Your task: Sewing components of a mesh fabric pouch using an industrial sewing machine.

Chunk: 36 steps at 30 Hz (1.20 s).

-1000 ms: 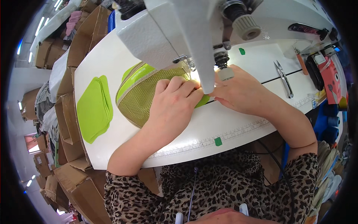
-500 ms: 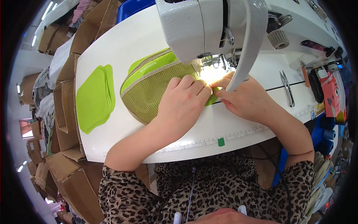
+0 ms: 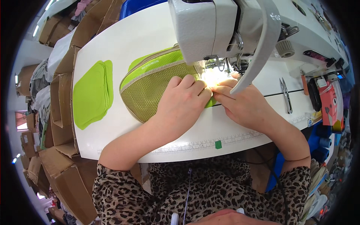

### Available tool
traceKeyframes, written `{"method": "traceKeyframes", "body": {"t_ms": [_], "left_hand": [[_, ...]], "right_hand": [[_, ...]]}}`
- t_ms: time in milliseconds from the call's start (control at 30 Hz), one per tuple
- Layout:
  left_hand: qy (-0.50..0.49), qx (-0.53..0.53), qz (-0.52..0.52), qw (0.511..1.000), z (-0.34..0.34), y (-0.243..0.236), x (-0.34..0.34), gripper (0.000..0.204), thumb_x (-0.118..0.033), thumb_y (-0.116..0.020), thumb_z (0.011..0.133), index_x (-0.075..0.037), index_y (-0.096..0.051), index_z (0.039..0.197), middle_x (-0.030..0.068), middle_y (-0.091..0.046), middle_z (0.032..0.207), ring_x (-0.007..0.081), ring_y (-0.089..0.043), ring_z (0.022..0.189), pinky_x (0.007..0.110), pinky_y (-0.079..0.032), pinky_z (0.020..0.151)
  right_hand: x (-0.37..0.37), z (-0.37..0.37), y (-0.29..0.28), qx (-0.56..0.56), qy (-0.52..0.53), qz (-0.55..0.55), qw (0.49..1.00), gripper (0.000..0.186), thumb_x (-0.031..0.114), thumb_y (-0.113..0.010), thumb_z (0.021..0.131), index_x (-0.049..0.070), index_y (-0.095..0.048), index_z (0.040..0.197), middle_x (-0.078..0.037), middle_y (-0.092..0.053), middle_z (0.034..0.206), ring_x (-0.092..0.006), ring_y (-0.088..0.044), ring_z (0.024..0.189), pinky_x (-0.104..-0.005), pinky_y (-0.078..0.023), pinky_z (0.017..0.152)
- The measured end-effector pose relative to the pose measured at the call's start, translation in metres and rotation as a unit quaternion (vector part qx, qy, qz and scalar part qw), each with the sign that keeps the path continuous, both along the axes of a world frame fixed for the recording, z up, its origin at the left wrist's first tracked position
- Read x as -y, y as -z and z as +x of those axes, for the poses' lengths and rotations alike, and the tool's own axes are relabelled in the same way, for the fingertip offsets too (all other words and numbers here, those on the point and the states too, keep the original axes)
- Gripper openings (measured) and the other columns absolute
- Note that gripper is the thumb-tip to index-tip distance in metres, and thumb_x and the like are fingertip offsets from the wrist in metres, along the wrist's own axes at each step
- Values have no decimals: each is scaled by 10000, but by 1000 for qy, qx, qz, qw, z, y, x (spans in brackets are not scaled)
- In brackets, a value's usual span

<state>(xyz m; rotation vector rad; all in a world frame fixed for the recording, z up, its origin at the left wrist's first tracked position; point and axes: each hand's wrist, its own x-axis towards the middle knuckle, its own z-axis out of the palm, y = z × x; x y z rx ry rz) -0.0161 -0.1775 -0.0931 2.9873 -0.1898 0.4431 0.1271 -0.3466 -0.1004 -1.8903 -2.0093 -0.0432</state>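
Head view: the left hand [image 3: 183, 99] is laid over the right part of a green mesh pouch [image 3: 146, 95], its fingers curled and its fingertips turned down toward the fabric's edge. The right hand [image 3: 245, 107] is held opposite, with thumb and fingers drawn close together so that the left fingertips are nearly met. Whether the edge is pinched or only pressed by either hand cannot be told — the fingertips are partly washed out by the glare. A sliver of bright green fabric [image 3: 210, 102] is seen just below them.

Most of the pouch is spread to the left of the left hand, its zipper [image 3: 157, 56] running along the upper side. Above both hands, the head of a white sewing machine [image 3: 198, 33] is seen, lit at the needle area. Farther left of the left hand, flat green pieces [image 3: 90, 95] are stacked on the white table [image 3: 123, 133]. Beyond the right hand, metal snips [image 3: 286, 96] are laid — well apart from its fingers.
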Motion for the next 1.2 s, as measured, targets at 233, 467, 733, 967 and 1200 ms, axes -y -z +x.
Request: {"method": "traceKeyframes", "body": {"t_ms": [233,467,733,967,1200], "left_hand": [[-8,-2,-1,1000,3,5,-10,84,-124,-615,789,-109,-666,854,1,-614,866,188,-565,887,323,-425,782],[-3,-1,8,1000,11,4,-12,80,-97,-634,770,-108,-669,841,7,-623,862,193,-576,893,330,-432,783],[-9,19,14,1000,18,10,-22,101,-113,-643,777,-112,-697,863,3,-654,897,189,-597,964,333,-452,811],[-9,13,20,1000,17,8,-24,112,-118,-630,795,-110,-696,885,-4,-665,932,183,-598,1006,341,-455,828],[-5,62,25,998,13,2,-19,143,-99,-630,794,-89,-667,932,16,-660,938,179,-599,1001,349,-454,832]], "right_hand": [[-4,-1,0,-18,10,-45,999,278,35,-652,738,43,-681,1014,-28,-649,1067,-212,-615,1025,-433,-450,979],[-6,6,3,-25,22,-17,999,292,54,-662,741,62,-674,1032,-26,-671,1033,-218,-632,953,-444,-432,967],[-13,9,12,-22,48,-39,998,284,54,-657,747,29,-673,1029,-68,-700,1012,-253,-625,944,-451,-431,944],[-14,8,16,-31,66,-4,997,227,32,-645,751,32,-690,974,-63,-702,1012,-267,-603,891,-430,-460,877],[-13,11,20,-47,74,26,996,168,80,-675,798,61,-706,962,-42,-692,1002,-254,-592,927,-408,-467,845]]}}
